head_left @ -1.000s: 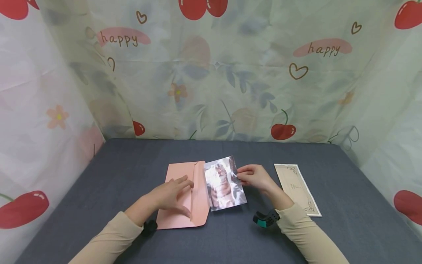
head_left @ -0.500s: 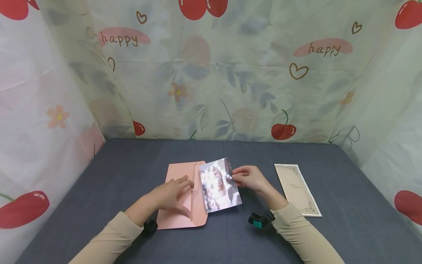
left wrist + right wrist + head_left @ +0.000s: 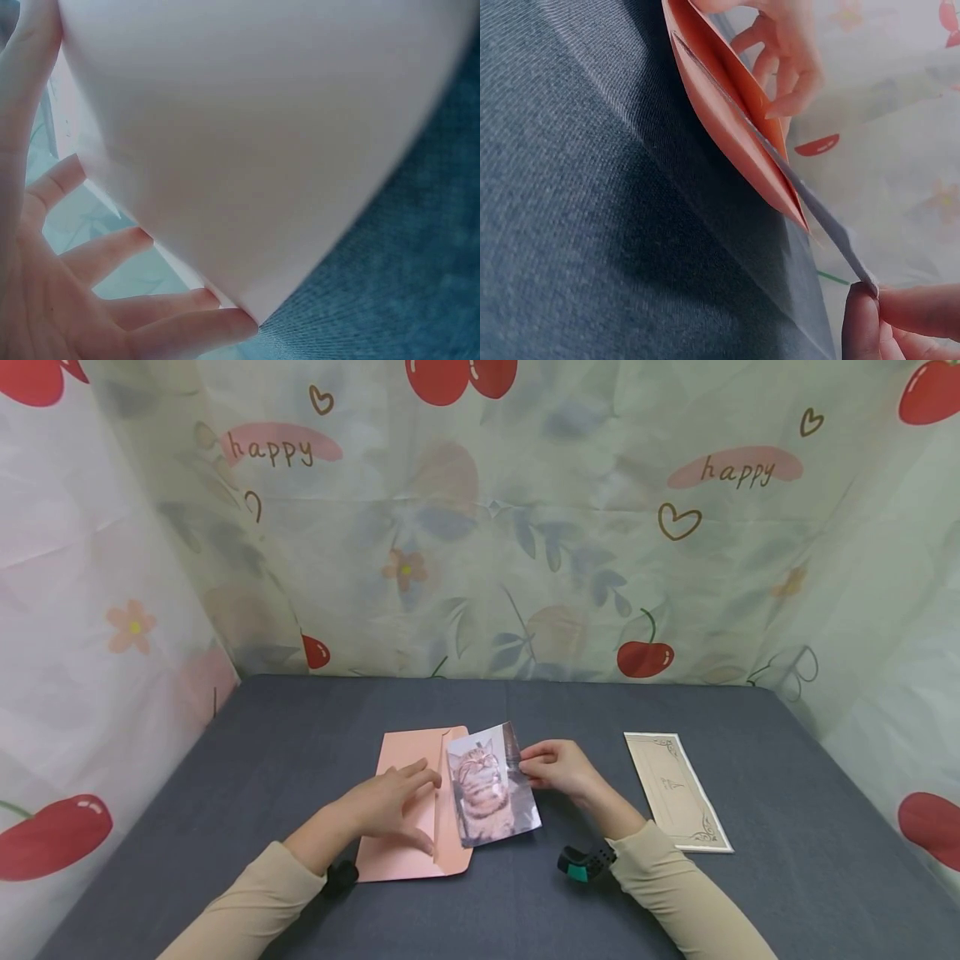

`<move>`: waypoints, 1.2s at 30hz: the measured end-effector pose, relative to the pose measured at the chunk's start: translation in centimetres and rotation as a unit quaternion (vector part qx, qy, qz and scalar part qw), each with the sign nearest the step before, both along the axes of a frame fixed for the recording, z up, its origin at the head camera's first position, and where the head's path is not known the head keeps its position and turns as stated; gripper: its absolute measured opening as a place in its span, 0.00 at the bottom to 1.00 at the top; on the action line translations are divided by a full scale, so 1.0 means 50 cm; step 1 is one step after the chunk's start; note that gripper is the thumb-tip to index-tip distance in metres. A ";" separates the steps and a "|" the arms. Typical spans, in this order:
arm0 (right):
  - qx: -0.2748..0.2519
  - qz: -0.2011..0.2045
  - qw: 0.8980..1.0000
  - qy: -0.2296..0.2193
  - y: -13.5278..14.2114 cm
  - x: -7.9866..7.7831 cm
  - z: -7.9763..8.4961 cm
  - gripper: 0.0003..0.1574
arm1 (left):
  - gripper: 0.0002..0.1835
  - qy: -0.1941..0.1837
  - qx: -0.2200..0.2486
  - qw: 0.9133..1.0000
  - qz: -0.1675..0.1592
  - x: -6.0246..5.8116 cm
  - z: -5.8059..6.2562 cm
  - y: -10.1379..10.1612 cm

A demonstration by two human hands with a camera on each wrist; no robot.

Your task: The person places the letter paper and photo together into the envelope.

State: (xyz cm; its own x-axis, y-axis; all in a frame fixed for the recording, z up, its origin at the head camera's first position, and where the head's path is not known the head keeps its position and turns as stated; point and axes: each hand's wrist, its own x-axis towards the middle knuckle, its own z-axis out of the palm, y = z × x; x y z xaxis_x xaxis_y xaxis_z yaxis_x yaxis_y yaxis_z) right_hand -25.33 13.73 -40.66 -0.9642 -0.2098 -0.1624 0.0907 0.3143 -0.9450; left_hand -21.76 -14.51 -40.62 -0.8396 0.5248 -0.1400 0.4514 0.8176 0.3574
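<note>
A pink envelope (image 3: 408, 868) lies on the table with its flap to the right. My left hand (image 3: 386, 806) holds it, thumb and fingers spread at its edges. In the left wrist view, fingertips touch the edge of the pale envelope paper (image 3: 255, 172). The envelope's mouth (image 3: 735, 82) gapes in the right wrist view. My right hand (image 3: 566, 770) pinches the right edge of a glossy cat photo (image 3: 487, 793) between thumb and fingers. The tilted photo overlaps the flap, its left edge near the mouth. Whether that edge is inside cannot be told.
A beige card with a white border and dark corner ornaments (image 3: 678, 789) lies to the right of my right hand. Dark cloth covers the table (image 3: 315, 710). A printed curtain (image 3: 480, 568) hangs behind and at both sides.
My right hand has moved left with the cat photo, bringing it further over the envelope flap. The glare on the photo has faded. My left hand and the envelope have stayed in place.
</note>
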 end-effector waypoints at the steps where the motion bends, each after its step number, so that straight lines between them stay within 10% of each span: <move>1: 0.001 0.000 1.000 -0.001 -0.001 0.000 -0.002 0.17 | 0.43 0.000 0.000 1.000 -0.001 0.000 0.000 0.000; 36: -0.004 -0.006 1.000 -0.015 -0.048 0.002 -0.018 0.15 | 0.48 0.001 -0.015 1.000 0.011 0.003 0.001 0.003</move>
